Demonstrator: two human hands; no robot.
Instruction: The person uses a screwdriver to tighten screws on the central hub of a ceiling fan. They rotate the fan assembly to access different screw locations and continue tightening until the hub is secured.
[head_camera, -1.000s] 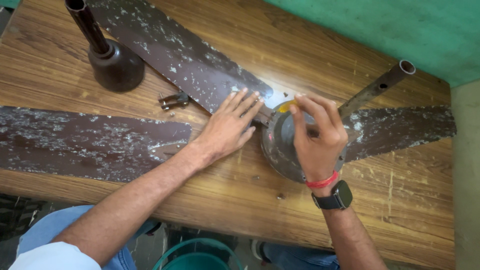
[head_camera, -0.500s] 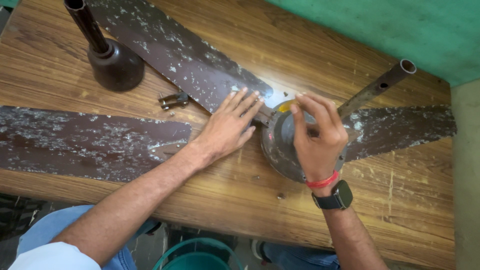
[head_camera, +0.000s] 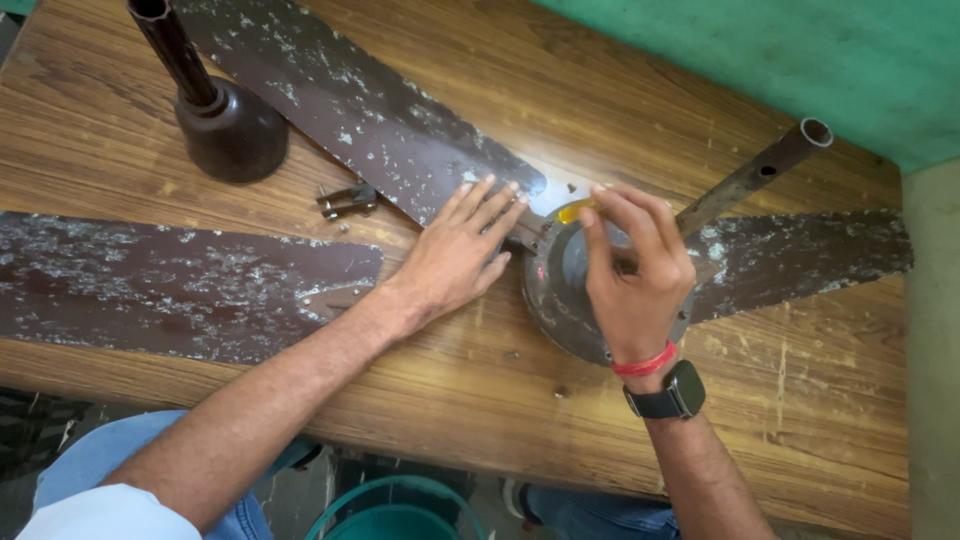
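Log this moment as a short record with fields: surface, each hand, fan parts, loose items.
surface: wooden table
left hand: flat, fingers spread on the near end of the upper fan blade, beside the hub
right hand: over the fan motor hub, fingertips pinched at its centre; a small yellow piece shows by them
other blades: detached blade at left; another blade at right
rod: metal tube angled up from the hub
loose items: dark cup-shaped cover; small metal clip

Loose blade (head_camera: 180, 290) at left, dark canopy cup w/ rod (head_camera: 230, 125), small bracket (head_camera: 348, 200), green bucket (head_camera: 395, 512).
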